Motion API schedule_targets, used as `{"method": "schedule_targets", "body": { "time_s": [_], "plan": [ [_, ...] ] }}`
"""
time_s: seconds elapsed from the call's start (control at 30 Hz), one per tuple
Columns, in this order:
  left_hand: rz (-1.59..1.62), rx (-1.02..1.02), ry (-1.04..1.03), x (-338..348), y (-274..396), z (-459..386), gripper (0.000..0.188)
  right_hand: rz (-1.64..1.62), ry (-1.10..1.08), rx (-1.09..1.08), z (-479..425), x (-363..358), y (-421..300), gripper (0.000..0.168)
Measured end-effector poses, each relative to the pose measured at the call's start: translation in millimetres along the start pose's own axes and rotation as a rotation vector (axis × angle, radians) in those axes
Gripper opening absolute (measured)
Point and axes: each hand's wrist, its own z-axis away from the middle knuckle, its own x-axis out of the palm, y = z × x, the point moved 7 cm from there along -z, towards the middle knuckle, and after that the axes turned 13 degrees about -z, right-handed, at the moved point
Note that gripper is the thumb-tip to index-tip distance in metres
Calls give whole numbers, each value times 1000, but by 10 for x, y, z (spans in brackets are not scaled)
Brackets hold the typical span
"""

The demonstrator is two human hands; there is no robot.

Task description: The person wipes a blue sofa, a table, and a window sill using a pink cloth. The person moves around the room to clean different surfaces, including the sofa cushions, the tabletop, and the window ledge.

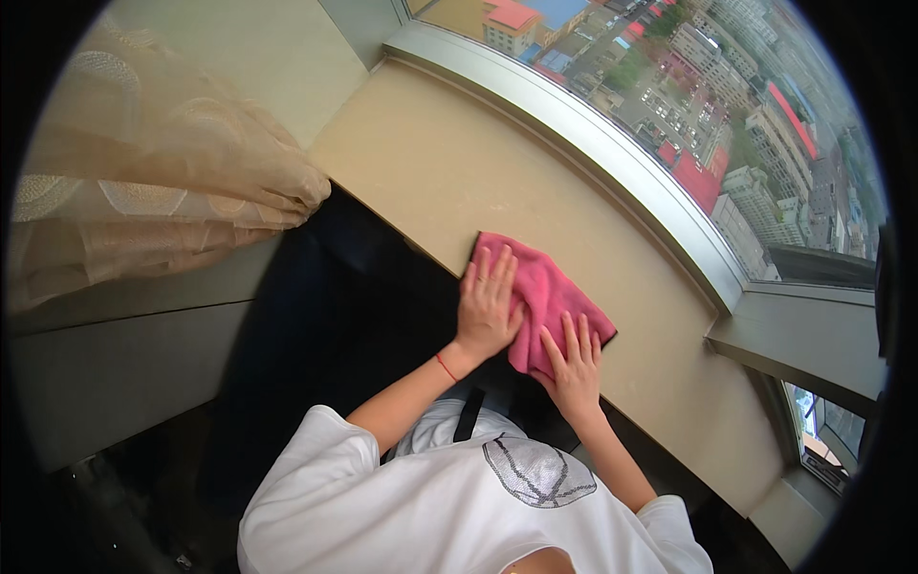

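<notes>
A pink cleaning cloth (541, 287) with dark edging lies spread and wrinkled on the beige windowsill (445, 158). Part of it hangs over the sill's near edge. My left hand (489, 305) rests flat on the cloth's left side, fingers stretched out, with a red string around the wrist. On the lower right part of the cloth lies my right hand (576, 362), palm down and fingers spread. Both hands press on the fabric from above, and neither is closed around it.
A metal window frame (574, 143) borders the sill's far side, with buildings far below outside. Gathered sheer curtains (179, 194) hang at left. A small window (825, 430) is at right. Dark space lies below the sill's near edge (391, 228).
</notes>
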Motion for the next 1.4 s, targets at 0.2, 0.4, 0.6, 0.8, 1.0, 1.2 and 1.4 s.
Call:
{"method": "schedule_targets", "body": {
  "time_s": [0.2,0.4,0.6,0.8,1.0,1.2,1.4],
  "plan": [
    [305,346,-77,168,1317,433,72,-59,255,189,1189,-220,399,47],
    [203,265,-46,103,957,51,66,15,331,250,610,-60,311,55],
    [-259,-17,-14,32,-779,-848,72,-15,270,5,-1224,74,-77,70],
    [-396,-112,115,318,-1599,-1781,67,-43,337,-218,-2515,17,34,55],
    [-311,50,145,631,-269,-1963,65,-49,525,-56,-1659,-519,839,47],
    [-47,272,42,765,1469,-1351,72,75,671,255,61,-1062,1491,53],
    [208,537,-69,774,2558,-548,75,167,717,512,1446,-951,1539,57]
  ]
}}
